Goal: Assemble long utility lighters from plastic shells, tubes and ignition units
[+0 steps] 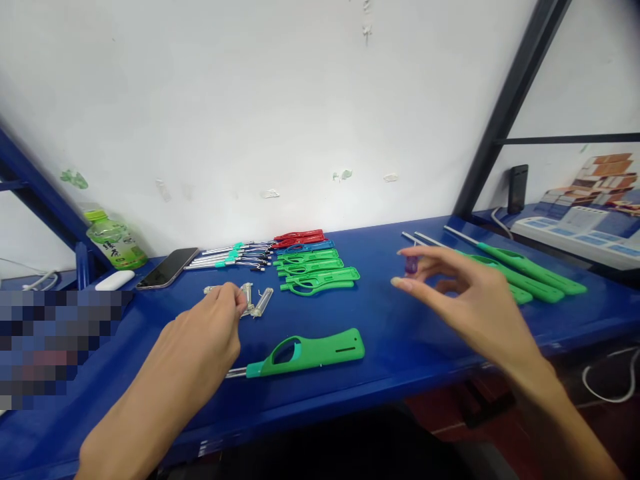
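Note:
My left hand (213,327) is closed, its fingertips down among several small clear plastic tanks (263,302). What it grips, if anything, is hidden behind the fingers. My right hand (457,293) is raised above the blue table, with a small purple piece (411,265) between thumb and fingers. Between the hands, near the front edge, lies a green long-necked lighter (320,352) with a teal trigger; the left wrist partly covers its metal rod. Behind it are stacked green handle shells (320,273), with red shells (300,237) and a blue shell (313,247) further back.
Several metal rods with teal triggers and wires (230,255) lie left of the shells. Beyond them are a phone (169,268), a white case (115,280) and a green bottle (115,241). Several green lighters (535,270) lie at right, partly behind my right hand. A white wall stands behind.

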`<state>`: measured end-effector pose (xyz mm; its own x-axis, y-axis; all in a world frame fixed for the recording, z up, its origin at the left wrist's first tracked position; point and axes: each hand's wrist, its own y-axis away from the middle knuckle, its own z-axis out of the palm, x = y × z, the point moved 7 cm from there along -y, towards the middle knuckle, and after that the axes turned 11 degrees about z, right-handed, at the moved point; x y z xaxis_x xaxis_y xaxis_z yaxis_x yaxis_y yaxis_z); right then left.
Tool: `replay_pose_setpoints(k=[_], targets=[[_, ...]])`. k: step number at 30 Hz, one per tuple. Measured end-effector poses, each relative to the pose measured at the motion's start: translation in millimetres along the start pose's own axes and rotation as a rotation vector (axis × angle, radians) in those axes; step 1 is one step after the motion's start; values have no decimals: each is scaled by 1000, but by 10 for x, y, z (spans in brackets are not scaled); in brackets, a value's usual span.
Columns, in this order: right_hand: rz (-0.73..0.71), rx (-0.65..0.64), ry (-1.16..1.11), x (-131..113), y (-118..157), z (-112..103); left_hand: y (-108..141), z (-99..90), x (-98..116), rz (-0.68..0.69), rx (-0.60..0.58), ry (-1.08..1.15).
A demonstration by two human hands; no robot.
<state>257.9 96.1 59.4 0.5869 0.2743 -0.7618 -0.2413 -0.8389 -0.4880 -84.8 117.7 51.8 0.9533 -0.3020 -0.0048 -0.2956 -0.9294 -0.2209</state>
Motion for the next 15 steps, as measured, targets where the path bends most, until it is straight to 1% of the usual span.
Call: replay_pose_setpoints(k=[3, 4, 6, 8, 10, 12, 15], targets=[[-95, 82, -93, -405, -107, -157, -86, -174, 211, 35, 33, 61], [-125, 84, -128, -522, -131, -180, -106, -213, 288, 45, 48, 78], [-152, 92, -174, -677, -159, -192, -122, -251, 431, 64, 85, 128], [-152, 59, -237, -733, -168, -133, -114, -232, 539, 99, 114, 210], [-144, -19, -349, -733, -163, -21, -103, -171, 612, 164, 118, 298], [-142, -91, -474, -727, -145, 99, -108, -103, 644, 228, 107, 352], [-149, -133, -594, -744, -104, 231, -146, -48, 679, 302, 104, 406]])
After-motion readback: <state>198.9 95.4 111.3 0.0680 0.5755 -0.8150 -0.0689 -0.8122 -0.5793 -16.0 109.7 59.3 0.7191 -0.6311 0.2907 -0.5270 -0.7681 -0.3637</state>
